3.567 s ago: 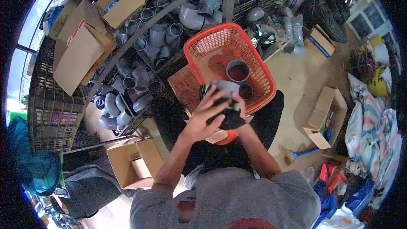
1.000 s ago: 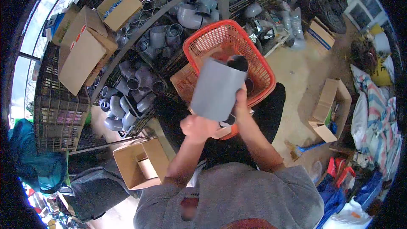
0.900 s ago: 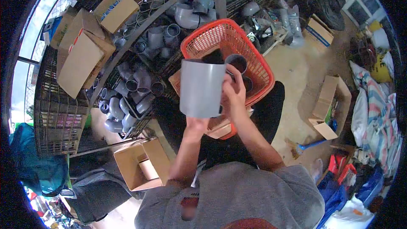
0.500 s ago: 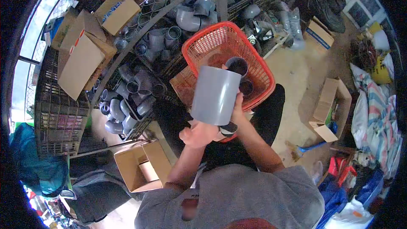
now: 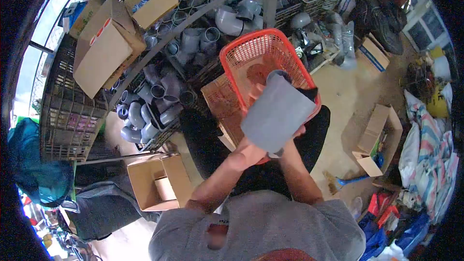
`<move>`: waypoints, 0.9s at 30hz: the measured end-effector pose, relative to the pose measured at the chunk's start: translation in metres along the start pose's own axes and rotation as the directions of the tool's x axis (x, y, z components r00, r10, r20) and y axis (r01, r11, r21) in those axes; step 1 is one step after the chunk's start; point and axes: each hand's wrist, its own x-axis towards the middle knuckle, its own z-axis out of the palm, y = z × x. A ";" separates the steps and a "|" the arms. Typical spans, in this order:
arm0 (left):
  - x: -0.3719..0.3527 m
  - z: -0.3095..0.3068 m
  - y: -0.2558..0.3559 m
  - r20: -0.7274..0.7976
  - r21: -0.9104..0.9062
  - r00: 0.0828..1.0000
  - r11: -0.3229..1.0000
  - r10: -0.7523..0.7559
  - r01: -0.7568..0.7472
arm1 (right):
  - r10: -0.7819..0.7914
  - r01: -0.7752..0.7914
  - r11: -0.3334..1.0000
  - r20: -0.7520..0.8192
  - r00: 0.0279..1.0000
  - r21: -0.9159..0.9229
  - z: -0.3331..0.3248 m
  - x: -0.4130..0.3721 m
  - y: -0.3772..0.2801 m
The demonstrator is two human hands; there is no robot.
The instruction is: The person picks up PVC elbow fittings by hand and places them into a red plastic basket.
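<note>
Floor (image 5: pixel 340 92): pale; grey pipe fittings (image 5: pixel 135 114) piled at left.
Grey cylinder (image 5: pixel 278 113): tilted, held up across near part of red basket (image 5: pixel 233 70).
Left hand (image 5: pixel 247 153): fingers wrapped around its left side, gripping.
Right hand (image 5: pixel 298 132): at near right edge, mostly hidden; finger closure cannot be told.

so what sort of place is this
Probably a storeroom or workshop for plumbing parts: many grey pipe fittings are heaped together, open cardboard boxes stand around, and sacks are piled at the right.
</note>
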 end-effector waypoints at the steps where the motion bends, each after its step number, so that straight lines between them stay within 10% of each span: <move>1: 0.001 0.003 0.007 -0.020 -0.045 1.000 0.999 -0.009 0.008 | 0.003 -0.006 0.999 -0.076 0.997 -0.035 -0.001 0.002 -0.001; 4: -0.014 -0.020 0.021 -0.321 0.121 0.936 0.974 -0.144 0.191 | -0.011 0.012 0.999 -0.010 1.000 0.035 0.040 -0.016 -0.045; 6: 0.011 -0.009 0.025 -0.056 0.976 0.996 0.206 -0.066 0.068 | -0.035 0.017 0.990 0.125 0.992 0.141 0.061 -0.029 -0.065; 7: 0.019 -0.014 0.025 0.177 0.984 0.984 0.023 -0.016 -0.177 | -0.025 0.028 0.999 0.088 0.996 -0.030 0.064 -0.033 -0.066; 10: 0.006 -0.009 0.016 0.194 0.973 0.976 0.145 -0.103 -0.178 | 0.010 0.001 0.968 0.042 0.999 -0.252 0.056 -0.036 -0.057; 11: 0.000 -0.012 0.011 0.095 0.808 0.984 0.589 -0.152 0.013 | -0.003 0.020 0.994 0.162 0.987 -0.105 0.051 -0.033 -0.048; 12: -0.006 -0.007 0.011 0.089 0.806 0.984 0.592 -0.151 0.017 | -0.031 0.019 0.999 0.278 0.960 0.044 0.045 -0.029 -0.040; 15: -0.006 -0.003 0.012 0.176 0.061 0.976 0.991 -0.131 0.122 | -0.071 0.004 0.985 0.388 0.919 0.172 0.037 -0.011 -0.025; 17: -0.013 -0.007 0.011 0.012 0.109 0.991 0.985 -0.132 0.130 | -0.070 0.010 0.988 0.387 0.920 0.155 0.024 -0.007 -0.018; 20: -0.011 0.002 0.033 -0.230 0.448 0.954 0.849 -0.194 0.281 | 0.021 -0.028 0.991 -0.052 0.998 -0.132 0.006 -0.014 -0.021; 22: 0.007 -0.001 0.024 -0.292 0.807 0.917 0.444 -0.270 0.388 | -0.134 0.111 0.988 0.245 0.960 0.107 0.033 -0.024 -0.044; 23: 0.011 -0.001 0.020 -0.338 0.899 0.896 0.183 -0.289 0.398 | -0.114 0.143 0.970 0.156 0.981 -0.195 0.047 -0.033 -0.052; 27: 0.010 0.007 0.023 -0.003 0.953 0.954 0.287 -0.300 0.093 | 0.081 -0.081 0.997 0.162 0.983 -0.006 0.064 -0.031 -0.066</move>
